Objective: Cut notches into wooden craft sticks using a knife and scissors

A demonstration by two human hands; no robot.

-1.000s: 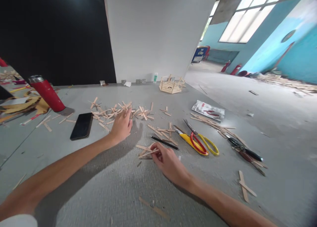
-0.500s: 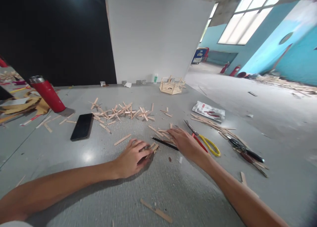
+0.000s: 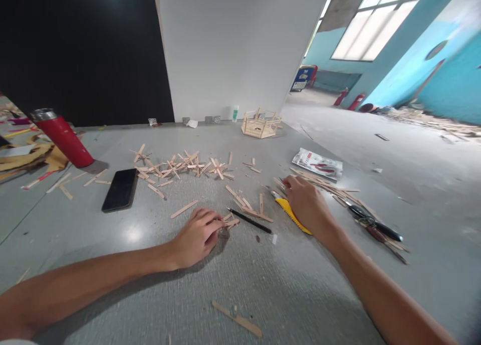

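Observation:
My left hand (image 3: pixel 199 238) rests on the grey table with its fingers curled and pinched on short wooden craft sticks (image 3: pixel 232 223). My right hand (image 3: pixel 305 198) lies over the spot where the scissors were. Its fingers are bent down, and what they grip is hidden. Beside its left edge is a yellow utility knife (image 3: pixel 290 213). Between the hands lies a black pen (image 3: pixel 249 220), with loose craft sticks (image 3: pixel 240 197) just behind it. A single craft stick (image 3: pixel 184 209) lies beyond my left hand.
A heap of cut sticks (image 3: pixel 184 165) spreads behind, near a black phone (image 3: pixel 120 190) and red flask (image 3: pixel 65 140). A hexagonal stick frame (image 3: pixel 260 126) stands at the back. On the right lie a white packet (image 3: pixel 318 164), long sticks (image 3: pixel 323 182) and black-handled pliers (image 3: pixel 376 227).
My right hand has moved right, from the loose sticks to over the scissors, covering them and uncovering the yellow knife. My left hand has drawn slightly left, its fingers closer together.

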